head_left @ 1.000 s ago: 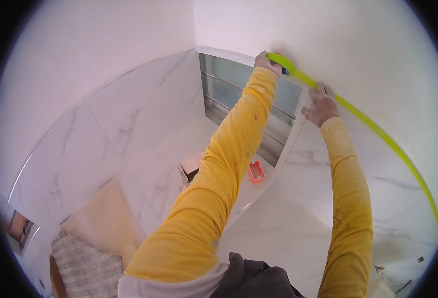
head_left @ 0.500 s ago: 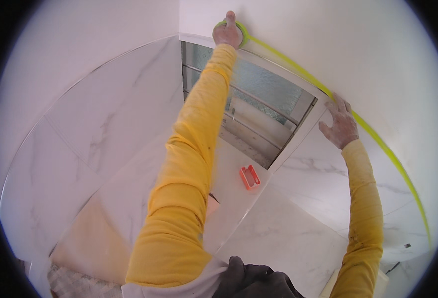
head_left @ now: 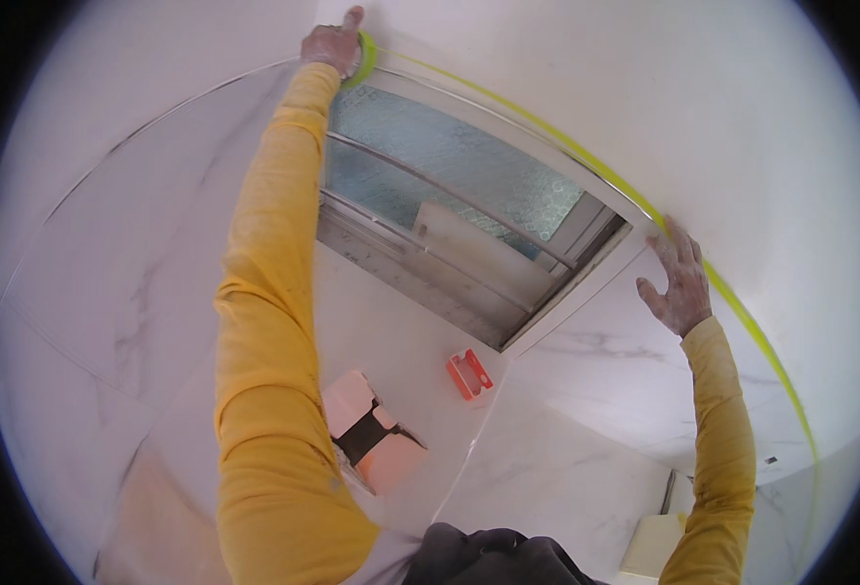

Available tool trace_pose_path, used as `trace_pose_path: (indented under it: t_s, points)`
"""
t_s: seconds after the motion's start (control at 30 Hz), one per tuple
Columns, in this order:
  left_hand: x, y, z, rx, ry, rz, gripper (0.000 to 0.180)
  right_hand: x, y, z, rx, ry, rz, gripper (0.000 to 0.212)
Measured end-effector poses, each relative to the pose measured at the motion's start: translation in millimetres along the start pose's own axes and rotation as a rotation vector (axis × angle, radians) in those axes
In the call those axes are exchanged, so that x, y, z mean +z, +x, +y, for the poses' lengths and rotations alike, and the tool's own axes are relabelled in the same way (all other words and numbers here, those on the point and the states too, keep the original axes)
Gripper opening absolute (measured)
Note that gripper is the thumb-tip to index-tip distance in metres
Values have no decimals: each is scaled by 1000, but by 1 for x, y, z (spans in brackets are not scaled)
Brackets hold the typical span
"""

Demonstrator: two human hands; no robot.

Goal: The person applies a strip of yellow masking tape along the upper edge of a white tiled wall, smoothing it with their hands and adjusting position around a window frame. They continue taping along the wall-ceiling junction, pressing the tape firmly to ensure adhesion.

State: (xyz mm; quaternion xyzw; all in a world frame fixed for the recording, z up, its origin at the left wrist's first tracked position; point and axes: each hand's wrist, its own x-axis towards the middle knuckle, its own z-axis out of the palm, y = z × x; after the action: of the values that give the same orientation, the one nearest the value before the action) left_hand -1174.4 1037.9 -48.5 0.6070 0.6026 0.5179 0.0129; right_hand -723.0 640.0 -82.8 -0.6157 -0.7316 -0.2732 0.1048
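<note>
At the top, my left hand (head_left: pixel 332 45) grips a roll of yellow-green tape (head_left: pixel 367 58), thumb pointing up. From the roll a stretched tape strip (head_left: pixel 547 129) runs right along the white wall, just above a thin trim line, and curves down the right side. My right hand (head_left: pixel 681 283) rests on the strip near the window's right corner, fingers spread and fingertips against the tape. Between roll and right hand the strip looks narrow near the roll and wider near the hand. Whether that part touches the wall, I cannot tell.
Below the tape is a window opening (head_left: pixel 469 161) with metal bars and patterned glass. A small red-orange carton (head_left: pixel 463 378) and an open pinkish box (head_left: pixel 350 398) lie below it. Marble-look tiles (head_left: pixel 137 292) cover the left wall. A cream-coloured piece (head_left: pixel 652 546) is at lower right.
My left hand has moved left with the tape roll, and the strip between the hands is longer. My right hand stays on the tape, while the view has shifted.
</note>
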Motion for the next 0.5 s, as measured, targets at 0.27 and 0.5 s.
trace_pose_path:
  t_s: [0.27, 0.5]
  points:
    - [-29, 67, -63, -266, -400, -11, 65, -4, -4, 0, 14, 8, -22, 58]
    - [-47, 69, -70, 59, -500, -131, 57, -3, -3, 1, 7, 11, -23, 50]
